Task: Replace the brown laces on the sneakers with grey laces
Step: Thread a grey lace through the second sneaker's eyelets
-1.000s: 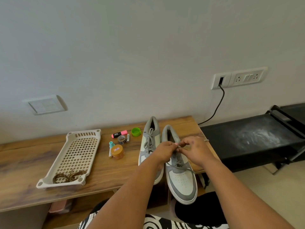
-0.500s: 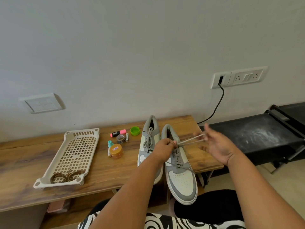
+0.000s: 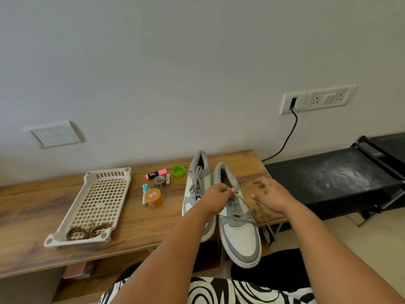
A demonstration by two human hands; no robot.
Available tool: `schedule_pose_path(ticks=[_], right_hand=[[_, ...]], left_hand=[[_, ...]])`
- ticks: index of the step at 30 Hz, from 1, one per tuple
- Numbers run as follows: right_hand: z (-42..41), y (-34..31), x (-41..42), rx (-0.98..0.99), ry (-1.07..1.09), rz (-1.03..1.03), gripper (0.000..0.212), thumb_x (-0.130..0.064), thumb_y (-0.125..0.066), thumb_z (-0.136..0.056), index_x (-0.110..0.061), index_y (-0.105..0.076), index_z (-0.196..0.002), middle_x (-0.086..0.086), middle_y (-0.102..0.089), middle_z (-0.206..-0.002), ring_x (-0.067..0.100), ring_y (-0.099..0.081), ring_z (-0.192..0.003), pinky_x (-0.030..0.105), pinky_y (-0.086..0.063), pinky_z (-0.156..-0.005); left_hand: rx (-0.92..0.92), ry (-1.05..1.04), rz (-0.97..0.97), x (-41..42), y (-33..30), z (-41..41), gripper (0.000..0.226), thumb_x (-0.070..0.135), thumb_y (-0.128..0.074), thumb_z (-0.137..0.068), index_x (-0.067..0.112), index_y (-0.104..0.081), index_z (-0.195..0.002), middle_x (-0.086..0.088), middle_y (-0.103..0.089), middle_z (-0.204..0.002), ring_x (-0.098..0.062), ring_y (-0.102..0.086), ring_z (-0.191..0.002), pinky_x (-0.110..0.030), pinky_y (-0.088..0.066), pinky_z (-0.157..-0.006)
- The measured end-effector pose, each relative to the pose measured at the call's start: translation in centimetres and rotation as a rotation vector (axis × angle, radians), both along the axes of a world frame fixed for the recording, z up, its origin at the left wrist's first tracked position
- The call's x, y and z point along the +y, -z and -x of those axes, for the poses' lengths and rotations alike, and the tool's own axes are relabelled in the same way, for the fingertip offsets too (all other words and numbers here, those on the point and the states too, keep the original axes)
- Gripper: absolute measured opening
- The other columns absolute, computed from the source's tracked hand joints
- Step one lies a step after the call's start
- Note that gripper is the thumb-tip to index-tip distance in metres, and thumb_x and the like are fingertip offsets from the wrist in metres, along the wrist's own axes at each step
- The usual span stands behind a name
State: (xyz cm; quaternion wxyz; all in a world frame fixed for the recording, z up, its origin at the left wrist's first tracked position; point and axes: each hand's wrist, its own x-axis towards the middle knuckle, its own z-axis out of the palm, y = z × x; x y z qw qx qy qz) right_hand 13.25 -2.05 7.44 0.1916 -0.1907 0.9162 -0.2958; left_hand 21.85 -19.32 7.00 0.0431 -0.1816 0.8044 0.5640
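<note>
Left hand pinches grey lace at right sneaker, centre frame on bench. Right hand, open, has just released the lace end; lacing judged nearly finished.

The tray lies toward the desk's left end, the removed laces in its near end. The two sneakers stand side by side at the right end, toes over the front edge.
</note>
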Motion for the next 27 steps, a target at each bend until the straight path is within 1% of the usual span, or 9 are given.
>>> schedule_pose_path(ticks=[2,5,9,11,15,17,21,24,27], right_hand=[[-0.8,-0.7,-1.5,-0.102,-0.079,0.100,0.039,-0.038,-0.074,-0.083,-0.028,-0.057,-0.117,-0.010,-0.055,-0.115,0.009,-0.054,-0.105,0.027,-0.046,-0.088],[-1.6,-1.0,-2.9,-0.068,-0.145,0.078,0.034,-0.039,-0.077,-0.081,-0.026,-0.059,-0.107,-0.002,-0.065,-0.097,0.011,-0.060,-0.090,0.026,-0.049,-0.074],[-1.8,-0.3,-2.5,-0.055,-0.086,0.240,0.016,-0.023,-0.075,-0.084,-0.023,-0.067,-0.099,0.014,-0.069,-0.091,0.022,-0.064,-0.082,0.039,-0.056,-0.084],[-1.3,-0.6,-1.6,-0.036,-0.066,0.253,0.018,-0.022,-0.076,-0.084,-0.024,-0.070,-0.100,0.011,-0.065,-0.086,0.014,-0.057,-0.076,0.030,-0.055,-0.076],[-0.7,-0.4,-0.3,0.003,-0.031,0.227,0.012,-0.021,-0.075,-0.084,-0.023,-0.070,-0.094,-0.004,-0.055,-0.078,0.008,-0.050,-0.072,0.012,-0.040,-0.058],[-0.6,0.0,-0.6,0.024,-0.028,0.217,0.007,-0.022,-0.075,-0.084,-0.024,-0.068,-0.082,-0.005,-0.058,-0.078,0.009,-0.051,-0.073,0.015,-0.039,-0.059],[-0.3,0.5,-1.5,0.063,-0.016,0.200,0.011,-0.022,-0.073,-0.086,-0.024,-0.066,-0.078,-0.006,-0.057,-0.076,0.011,-0.051,-0.073,0.020,-0.039,-0.061],[-0.1,0.8,-1.6,0.010,-0.052,0.164,0.008,-0.025,-0.075,-0.084,-0.023,-0.069,-0.090,-0.005,-0.060,-0.077,0.013,-0.054,-0.077,0.022,-0.045,-0.068],[0.1,1.0,-1.5,-0.056,-0.101,0.139,0.038,-0.028,-0.081,-0.078,-0.026,-0.062,-0.111,-0.004,-0.067,-0.097,0.012,-0.060,-0.095,0.027,-0.049,-0.085]], left_hand=[[0.004,-0.011,0.027,0.1,0.1,-0.1,0.028,0.025,-0.054,-0.101,0.019,-0.053,-0.073,0.002,-0.049,-0.070,-0.012,-0.042,-0.065,-0.027,-0.035,-0.063],[0.017,-0.031,0.017,0.4,0.1,-0.3,0.026,0.022,-0.055,-0.099,0.018,-0.057,-0.074,0.000,-0.059,-0.075,-0.016,-0.049,-0.073,-0.029,-0.039,-0.069],[0.001,-0.002,0.079,0.6,-0.9,-1.0,0.016,0.029,-0.053,-0.100,0.014,-0.058,-0.106,0.003,-0.061,-0.086,-0.012,-0.053,-0.081,-0.028,-0.042,-0.072],[-0.052,0.103,0.200,-0.2,-1.9,-1.7,0.024,0.033,-0.051,-0.101,0.017,-0.053,-0.119,0.000,-0.057,-0.098,-0.013,-0.052,-0.085,-0.027,-0.040,-0.070],[-0.108,0.237,0.440,-3.4,-3.7,-3.5,0.024,0.026,-0.045,-0.104,0.017,-0.065,-0.113,0.002,-0.061,-0.104,-0.013,-0.053,-0.089,-0.027,-0.040,-0.076],[-0.154,0.223,0.548,-5.2,-3.8,-4.3,0.024,0.025,-0.046,-0.103,0.016,-0.067,-0.110,0.003,-0.060,-0.094,-0.012,-0.052,-0.083,-0.027,-0.040,-0.071],[-0.329,0.289,0.641,-6.5,-2.8,-4.7,0.022,0.024,-0.051,-0.101,0.017,-0.068,-0.112,-0.004,-0.063,-0.117,-0.020,-0.056,-0.104,-0.033,-0.044,-0.089],[-0.397,0.395,0.683,-5.1,-2.5,-4.1,0.031,0.032,-0.052,-0.100,0.014,-0.062,-0.124,-0.005,-0.064,-0.123,-0.020,-0.058,-0.108,-0.033,-0.044,-0.091],[-0.258,0.337,0.753,-3.3,-1.3,-2.7,0.040,0.039,-0.051,-0.100,0.016,-0.051,-0.133,-0.007,-0.057,-0.132,-0.025,-0.053,-0.120,-0.035,-0.042,-0.095]])
